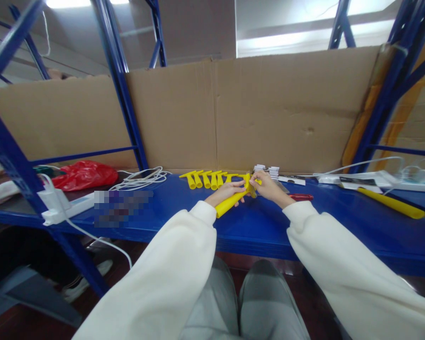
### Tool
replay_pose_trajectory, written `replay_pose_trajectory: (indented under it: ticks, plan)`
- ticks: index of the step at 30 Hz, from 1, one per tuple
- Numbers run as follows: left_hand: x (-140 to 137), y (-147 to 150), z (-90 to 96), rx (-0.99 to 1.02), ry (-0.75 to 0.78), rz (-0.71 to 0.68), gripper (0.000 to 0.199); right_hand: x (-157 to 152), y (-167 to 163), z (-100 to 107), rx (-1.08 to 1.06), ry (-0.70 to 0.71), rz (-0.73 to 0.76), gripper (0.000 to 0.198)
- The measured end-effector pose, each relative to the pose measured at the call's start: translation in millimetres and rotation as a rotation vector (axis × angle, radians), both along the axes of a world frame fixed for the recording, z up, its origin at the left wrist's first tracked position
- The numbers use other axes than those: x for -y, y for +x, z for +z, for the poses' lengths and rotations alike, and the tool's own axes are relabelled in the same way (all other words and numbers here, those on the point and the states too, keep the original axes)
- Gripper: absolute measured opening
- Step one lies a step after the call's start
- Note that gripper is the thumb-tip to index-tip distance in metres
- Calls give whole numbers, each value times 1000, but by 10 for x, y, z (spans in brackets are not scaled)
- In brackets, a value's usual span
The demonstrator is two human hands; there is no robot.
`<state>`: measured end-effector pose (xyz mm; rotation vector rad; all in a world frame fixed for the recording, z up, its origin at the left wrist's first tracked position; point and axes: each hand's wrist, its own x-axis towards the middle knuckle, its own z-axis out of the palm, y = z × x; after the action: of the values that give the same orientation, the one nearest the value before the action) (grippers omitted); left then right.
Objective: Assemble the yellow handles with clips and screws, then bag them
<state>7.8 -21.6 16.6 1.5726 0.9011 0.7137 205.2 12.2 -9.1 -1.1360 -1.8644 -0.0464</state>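
A yellow T-shaped piece with a hollow tubular handle (229, 205) is held slantwise above the blue shelf, its round open end toward me. My left hand (227, 191) is closed around the handle, with fingertips showing beneath it. At the piece's far end my right hand (269, 189) is closed, thumb and fingers pinched against the head. Whether a small part sits between those fingertips is hidden. Behind my left hand, several similar yellow pieces (206, 180) stand in a row. A red-handled tool (301, 197) lies just right of my right hand.
Small white packs (267, 171) lie at the back against the cardboard wall (262, 113). A long yellow tube (391, 203) rests at right. To the left are a coiled white cable (141, 179), red plastic bag (88, 175) and power strip (80, 204). Blue posts (122, 94) frame the shelf.
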Motion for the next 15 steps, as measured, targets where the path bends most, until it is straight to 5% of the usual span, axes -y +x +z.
replay_pose_trajectory:
  ticks: [6, 15]
  plan:
    - [19, 12, 13, 41, 2, -1, 57, -52, 37, -37, -205, -57, 70, 23]
    - [-2, 27, -33, 102, 3, -32, 60, 85, 47, 17, -311, -389, 226, 43]
